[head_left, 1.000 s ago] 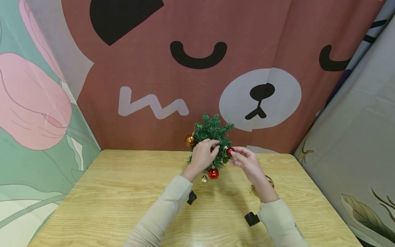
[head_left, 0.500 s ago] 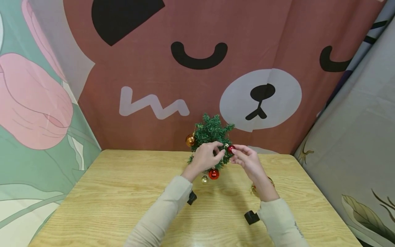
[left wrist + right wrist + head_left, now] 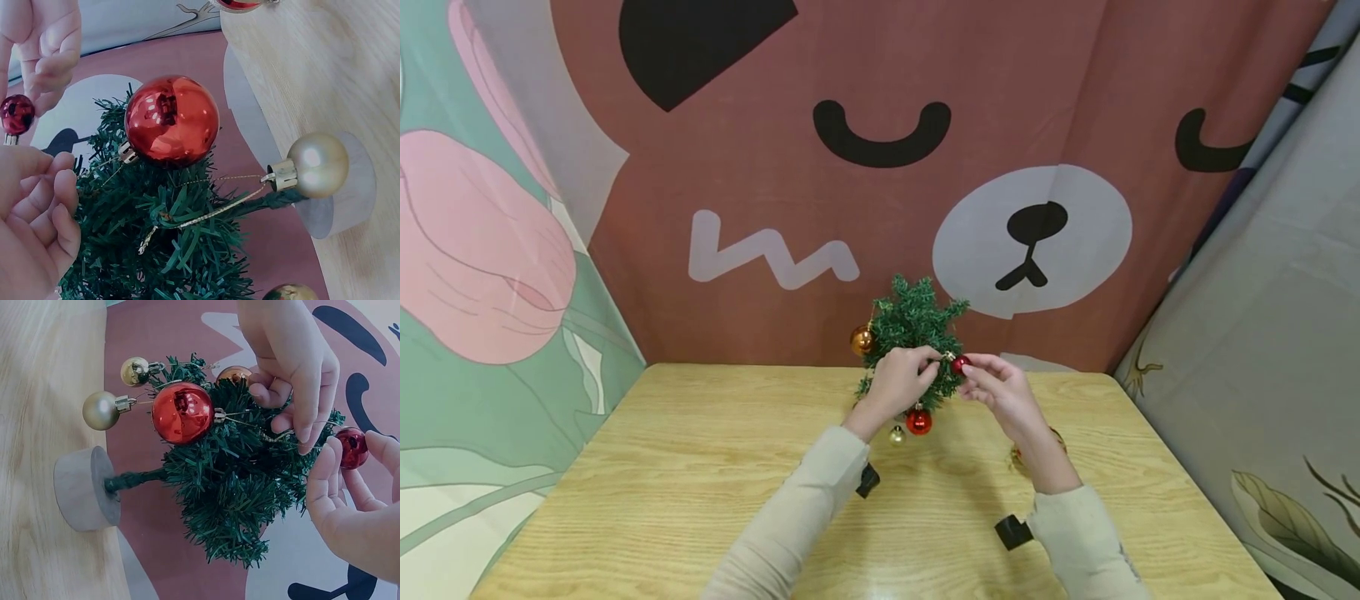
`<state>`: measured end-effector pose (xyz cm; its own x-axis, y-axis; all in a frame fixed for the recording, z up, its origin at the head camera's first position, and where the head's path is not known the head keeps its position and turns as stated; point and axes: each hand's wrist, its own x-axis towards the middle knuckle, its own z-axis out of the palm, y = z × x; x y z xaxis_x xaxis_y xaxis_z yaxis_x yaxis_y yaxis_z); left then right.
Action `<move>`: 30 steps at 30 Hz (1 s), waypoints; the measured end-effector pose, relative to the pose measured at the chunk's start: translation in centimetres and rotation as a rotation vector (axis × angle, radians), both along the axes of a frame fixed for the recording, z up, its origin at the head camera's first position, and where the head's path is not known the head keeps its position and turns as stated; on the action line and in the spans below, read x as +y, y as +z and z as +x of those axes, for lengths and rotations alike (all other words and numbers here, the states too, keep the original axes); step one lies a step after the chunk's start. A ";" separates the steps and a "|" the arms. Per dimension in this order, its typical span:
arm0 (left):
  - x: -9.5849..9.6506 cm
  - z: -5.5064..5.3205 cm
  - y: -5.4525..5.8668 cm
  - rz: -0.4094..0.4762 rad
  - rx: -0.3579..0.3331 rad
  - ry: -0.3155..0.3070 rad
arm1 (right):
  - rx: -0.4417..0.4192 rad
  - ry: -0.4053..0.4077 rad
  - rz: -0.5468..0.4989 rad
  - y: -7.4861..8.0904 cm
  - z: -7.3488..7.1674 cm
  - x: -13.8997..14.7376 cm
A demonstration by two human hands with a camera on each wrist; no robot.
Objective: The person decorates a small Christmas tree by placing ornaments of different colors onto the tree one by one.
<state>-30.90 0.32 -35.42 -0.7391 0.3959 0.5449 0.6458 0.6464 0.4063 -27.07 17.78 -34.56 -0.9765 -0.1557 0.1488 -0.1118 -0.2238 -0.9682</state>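
A small green Christmas tree (image 3: pixel 917 312) stands near the table's back edge on a pale round base (image 3: pixel 78 487). My right hand (image 3: pixel 1000 392) pinches a small dark red bauble (image 3: pixel 352 448) at the tree's right side. Close beside it, my left hand (image 3: pixel 895 383) pinches the bauble's thin gold string between thumb and forefinger, in front of the branches. A bigger shiny red bauble (image 3: pixel 172 122) hangs low on the tree, with a matte gold bauble (image 3: pixel 319 165) near it. On the left side hangs an orange-gold bauble (image 3: pixel 862 340).
More ornaments lie on the wooden table (image 3: pixel 715 483), partly hidden behind my right forearm. A black wrist device (image 3: pixel 1012 532) sits by each sleeve. Right behind the tree rises a brown curtain (image 3: pixel 760 317) printed with a bear face.
My left hand has shifted slightly right, and its thumb and forefinger have closed together beside the dark red bauble. My right hand holds the bauble in nearly the same place.
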 end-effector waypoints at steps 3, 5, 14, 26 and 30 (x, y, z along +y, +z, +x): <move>-0.1 0.0 0.0 0.030 -0.001 0.003 | 0.004 0.006 0.010 -0.2 0.2 0.2; -0.1 0.0 0.1 0.060 -0.007 -0.006 | 0.001 0.010 0.012 -0.4 0.2 0.3; -0.1 -0.3 0.3 0.262 -0.153 -0.083 | -0.038 0.035 0.016 -1.6 0.2 0.7; -0.1 -0.1 1.0 0.413 -0.235 -0.185 | -0.053 0.085 0.056 -3.2 0.0 0.2; -0.2 0.1 1.1 0.426 -0.222 -0.197 | -0.082 0.071 0.080 -3.3 -0.1 -0.2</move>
